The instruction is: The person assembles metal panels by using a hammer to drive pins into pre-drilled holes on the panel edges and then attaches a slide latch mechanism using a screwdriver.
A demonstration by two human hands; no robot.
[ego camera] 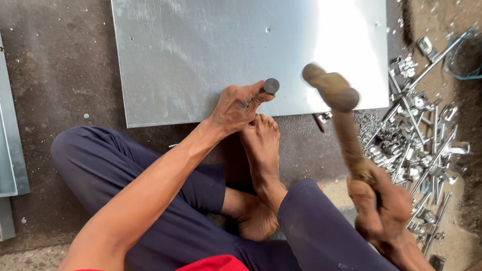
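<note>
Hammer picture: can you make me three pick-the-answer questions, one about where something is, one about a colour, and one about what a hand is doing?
1. Where is the pile of metal bolts and brackets?
A. On the metal sheet
B. On the ground beside the right hand
C. In the person's lap

2. What colour are the trousers?
A. Dark blue
B. Yellow
C. White

3. What is the left hand doing?
A. Lying open on the ground
B. Holding a punch upright
C. Gripping the hammer

Answers: 1 B, the pile lies right of the metal sheet, near the right hand. 2 A, both legs are dark blue. 3 B, its fingers grip the punch at the sheet's edge; the right hand has the hammer.
</note>
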